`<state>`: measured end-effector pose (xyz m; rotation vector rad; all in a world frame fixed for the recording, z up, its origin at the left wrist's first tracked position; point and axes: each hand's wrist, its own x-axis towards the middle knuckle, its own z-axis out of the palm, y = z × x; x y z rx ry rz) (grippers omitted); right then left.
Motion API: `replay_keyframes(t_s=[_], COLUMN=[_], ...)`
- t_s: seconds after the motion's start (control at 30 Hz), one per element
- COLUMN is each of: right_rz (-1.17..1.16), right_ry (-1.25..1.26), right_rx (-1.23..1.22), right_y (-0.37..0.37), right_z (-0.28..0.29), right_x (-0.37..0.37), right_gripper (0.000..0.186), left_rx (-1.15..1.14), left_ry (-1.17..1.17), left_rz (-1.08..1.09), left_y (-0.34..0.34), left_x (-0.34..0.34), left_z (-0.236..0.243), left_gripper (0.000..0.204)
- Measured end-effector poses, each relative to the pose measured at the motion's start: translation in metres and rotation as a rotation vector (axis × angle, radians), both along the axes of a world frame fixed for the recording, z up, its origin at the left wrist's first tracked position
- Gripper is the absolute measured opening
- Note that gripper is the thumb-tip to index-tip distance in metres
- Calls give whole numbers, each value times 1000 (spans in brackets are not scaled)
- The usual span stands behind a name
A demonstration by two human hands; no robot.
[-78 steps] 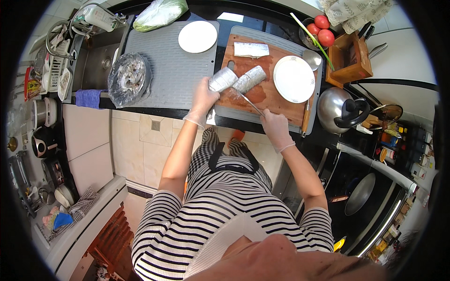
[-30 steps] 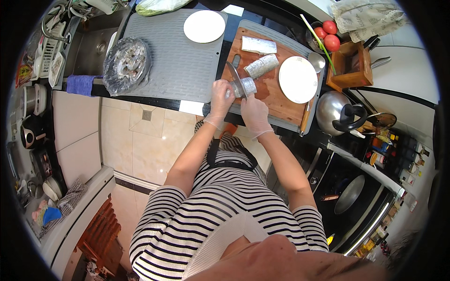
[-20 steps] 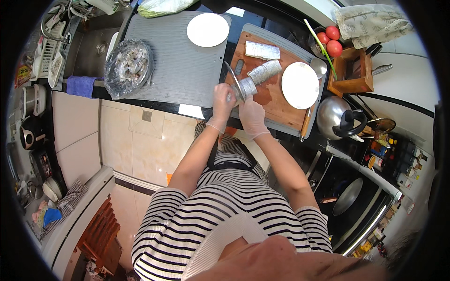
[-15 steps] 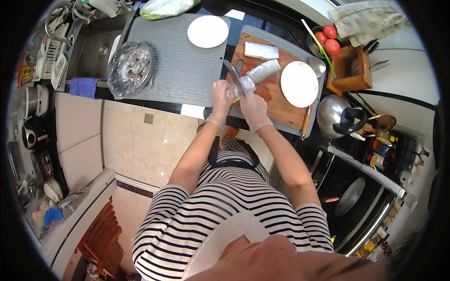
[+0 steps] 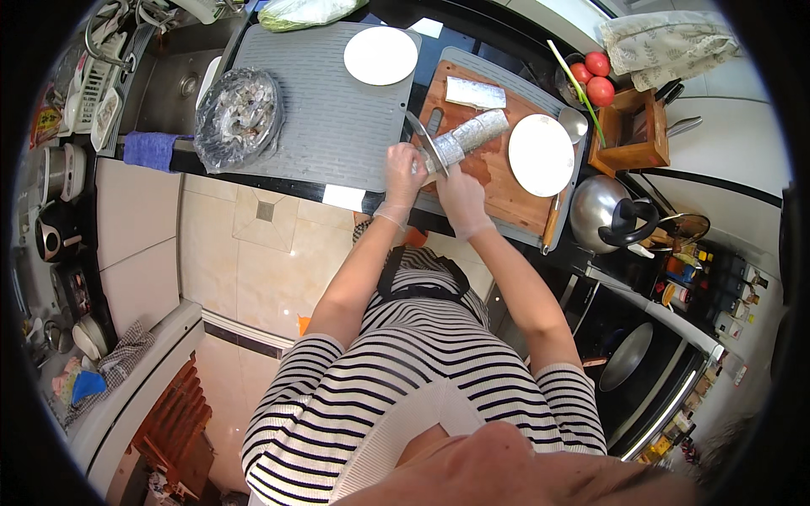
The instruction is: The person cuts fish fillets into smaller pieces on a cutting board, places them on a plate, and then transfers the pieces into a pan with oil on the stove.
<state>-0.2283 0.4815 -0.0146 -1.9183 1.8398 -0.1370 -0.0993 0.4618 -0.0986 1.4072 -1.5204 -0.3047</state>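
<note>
In transparent gloves, my left hand (image 5: 402, 179) is closed on the near-left end of a silver fish (image 5: 449, 150) lying slantwise on the wooden cutting board (image 5: 494, 187). My right hand (image 5: 462, 202) grips a knife (image 5: 423, 139), its handle hidden in the fingers. The blade crosses the fish just beside my left fingers; how deep it has gone I cannot tell. Beyond the blade, fish sections (image 5: 481, 129) lie end to end with visible cut lines. A separate silver fish piece (image 5: 475, 93) rests farther back. A white plate (image 5: 541, 156) covers the board's right side.
A wooden-handled tool (image 5: 552, 223) lies at the board's right edge. A steel kettle (image 5: 595, 215) and a wooden knife block (image 5: 633, 126) stand to the right. On the grey mat (image 5: 337, 135) are another white plate (image 5: 380, 56) and a plastic-covered bowl (image 5: 240, 118).
The view has shifted slightly. Both hands stay at the fish, with the knife still across it and its blade angle a little changed. No piece has visibly come apart.
</note>
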Motion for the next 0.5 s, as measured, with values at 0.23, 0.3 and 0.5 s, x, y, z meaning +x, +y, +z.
replay_keyframes(t_s=[0.23, 0.3, 0.5], right_rz=[20, 9, 46], right_ry=[38, 9, 100], right_rx=[-78, -63, 84], right_y=[-15, 0, 78], right_z=[-15, -16, 12], right_x=[13, 2, -73], right_gripper=[26, 26, 24], left_rx=[30, 98, 410], left_ry=[-26, 2, -17], left_rz=[-38, -33, -7], left_y=[2, 5, 9], left_x=[4, 5, 11], left_z=[1, 5, 34], left_gripper=[26, 29, 41])
